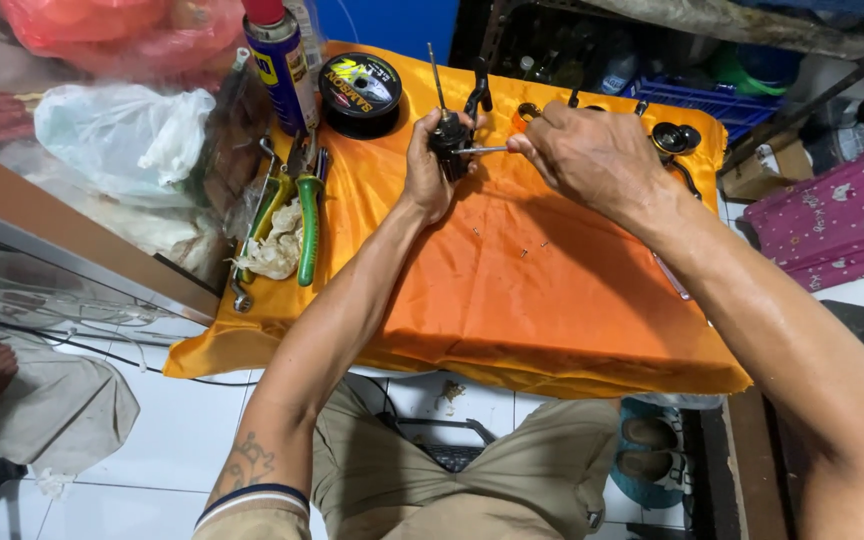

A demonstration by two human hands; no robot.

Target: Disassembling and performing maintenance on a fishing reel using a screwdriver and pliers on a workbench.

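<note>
My left hand (426, 165) grips a small black fishing reel body (449, 135) above the far part of an orange cloth (512, 300). A thin shaft and a black crank arm stick up from the reel. My right hand (592, 155) pinches a slim metal tool (482, 150) whose tip points into the reel's side. Three tiny screws (524, 249) lie loose on the cloth below the hands.
Green-handled pliers (308, 225) and other hand tools rest on a rag at the cloth's left edge. A blue spray can (284, 65) and a black line spool (359, 92) stand at the back. More black reel parts (674, 138) sit at the right. Plastic bags lie to the left.
</note>
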